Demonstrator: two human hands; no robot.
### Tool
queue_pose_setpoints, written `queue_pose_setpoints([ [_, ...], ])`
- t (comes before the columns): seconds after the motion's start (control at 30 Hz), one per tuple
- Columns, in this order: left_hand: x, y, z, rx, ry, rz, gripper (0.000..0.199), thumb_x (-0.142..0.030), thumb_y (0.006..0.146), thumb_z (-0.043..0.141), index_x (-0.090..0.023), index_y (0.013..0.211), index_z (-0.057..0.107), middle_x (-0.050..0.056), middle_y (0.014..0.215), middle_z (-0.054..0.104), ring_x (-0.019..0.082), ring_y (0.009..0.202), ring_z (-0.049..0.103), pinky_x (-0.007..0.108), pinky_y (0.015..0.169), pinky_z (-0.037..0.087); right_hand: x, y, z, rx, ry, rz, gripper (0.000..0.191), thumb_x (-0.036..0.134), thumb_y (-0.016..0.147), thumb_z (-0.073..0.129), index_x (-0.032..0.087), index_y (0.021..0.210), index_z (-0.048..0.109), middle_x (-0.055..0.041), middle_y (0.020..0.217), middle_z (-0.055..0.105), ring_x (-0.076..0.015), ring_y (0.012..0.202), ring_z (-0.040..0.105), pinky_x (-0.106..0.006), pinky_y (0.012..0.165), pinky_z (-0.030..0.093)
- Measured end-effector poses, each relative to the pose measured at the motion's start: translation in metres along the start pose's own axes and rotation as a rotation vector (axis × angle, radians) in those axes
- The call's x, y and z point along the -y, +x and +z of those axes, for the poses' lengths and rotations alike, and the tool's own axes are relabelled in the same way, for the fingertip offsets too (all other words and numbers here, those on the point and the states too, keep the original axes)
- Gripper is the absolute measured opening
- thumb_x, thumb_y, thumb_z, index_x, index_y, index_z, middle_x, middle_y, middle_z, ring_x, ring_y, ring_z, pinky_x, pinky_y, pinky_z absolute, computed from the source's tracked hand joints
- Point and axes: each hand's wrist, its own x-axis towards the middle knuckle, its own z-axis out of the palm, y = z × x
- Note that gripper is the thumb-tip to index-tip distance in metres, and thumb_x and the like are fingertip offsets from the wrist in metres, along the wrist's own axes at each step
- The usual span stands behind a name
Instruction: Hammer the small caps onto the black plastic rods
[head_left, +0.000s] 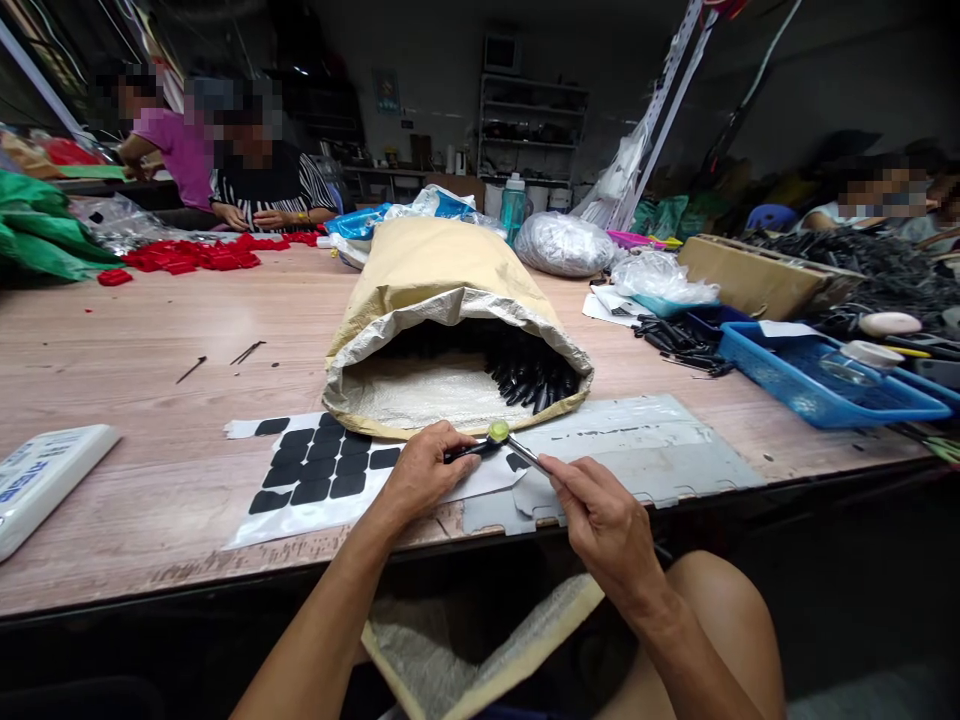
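Observation:
Pinched in my left hand (431, 465) is a black-handled piece (472, 452) with a round yellow-green head (498, 431). My right hand (600, 510) is closed on a slim silver metal tool (527, 453), its tip touching or very near that round head. Below and left of my left hand lies a white sheet (285, 525) with several rounded black square stickers (307, 465). One dark patch (517, 461) shows on the sheet under the tool. Just beyond both hands, a tan sack (450, 260) lies with its mouth towards me, and black handled pieces (532, 385) show inside.
A grey board (652, 450) lies at the table's front edge. On the right stand a blue basket (825, 385) and a pile of black parts (679, 340). A white device (52, 480) is at the left. Red parts (195, 255) lie near co-workers. Another sack (487, 650) opens below the table.

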Motion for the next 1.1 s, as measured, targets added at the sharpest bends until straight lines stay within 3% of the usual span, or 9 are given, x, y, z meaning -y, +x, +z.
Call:
queue_pose_setpoints([
  [0.27,0.004,0.0,0.0,0.026,0.002,0.039,0.024,-0.034,0.093,0.055,-0.022,0.096,0.076,0.004,0.091,0.067,0.02,0.091,0.06,0.031,0.082,0.044,-0.03,0.015,-0.002,-0.078,-0.132,0.03,0.031,0.027,0.101,0.049,0.029,0.124,0.069,-0.0037,0.095,0.069,-0.0188,0.09,0.063,-0.03,0.082,0.049],
  [0.43,0.005,0.0,0.0,0.041,0.054,0.048,0.038,-0.039,0.1,0.042,-0.02,0.08,0.069,0.003,0.083,0.06,0.019,0.085,0.056,0.031,0.079,0.042,-0.048,0.016,0.007,-0.061,-0.313,-0.017,0.028,0.022,0.096,0.055,0.029,0.117,0.073,-0.0031,0.09,0.067,-0.0191,0.087,0.057,-0.031,0.08,0.044],
  [0.67,0.007,0.0,0.004,0.016,0.086,0.036,0.039,-0.039,0.102,0.037,-0.02,0.073,0.054,0.002,0.081,0.055,0.019,0.081,0.052,0.032,0.076,0.039,-0.049,0.012,0.012,-0.096,-0.376,-0.024,0.027,0.024,0.095,0.06,0.03,0.118,0.072,-0.002,0.092,0.067,-0.0188,0.085,0.053,-0.03,0.077,0.039],
  [0.83,0.01,0.003,0.005,0.012,0.096,0.043,0.039,-0.039,0.102,0.037,-0.02,0.073,0.055,0.003,0.082,0.056,0.019,0.082,0.052,0.033,0.077,0.04,-0.05,0.011,0.013,-0.099,-0.38,-0.019,0.027,0.025,0.095,0.059,0.031,0.118,0.071,-0.0025,0.093,0.066,-0.019,0.086,0.052,-0.031,0.077,0.038],
  [0.93,-0.002,-0.004,-0.001,0.012,0.039,0.054,0.035,-0.038,0.101,0.041,-0.019,0.079,0.061,0.004,0.085,0.06,0.02,0.086,0.055,0.032,0.08,0.041,-0.05,0.011,0.014,-0.09,-0.381,-0.003,0.027,0.025,0.095,0.059,0.031,0.118,0.071,-0.0025,0.094,0.066,-0.0191,0.086,0.052,-0.031,0.077,0.038],
  [1.0,-0.02,-0.017,-0.007,0.089,-0.104,0.067,0.03,-0.038,0.101,0.043,-0.02,0.095,0.066,0.004,0.093,0.065,0.019,0.089,0.058,0.03,0.082,0.043,-0.05,0.011,0.014,-0.084,-0.383,0.004,0.027,0.026,0.095,0.059,0.031,0.119,0.071,-0.0023,0.094,0.066,-0.0192,0.087,0.052,-0.031,0.077,0.038],
  [1.1,-0.049,-0.044,-0.01,0.416,-0.359,0.063,0.03,-0.04,0.102,0.044,-0.022,0.111,0.066,0.002,0.096,0.07,0.017,0.085,0.062,0.026,0.077,0.047,-0.049,0.011,0.014,-0.082,-0.386,0.004,0.028,0.026,0.095,0.059,0.032,0.12,0.07,-0.0021,0.094,0.066,-0.0194,0.087,0.052,-0.031,0.077,0.037],
])
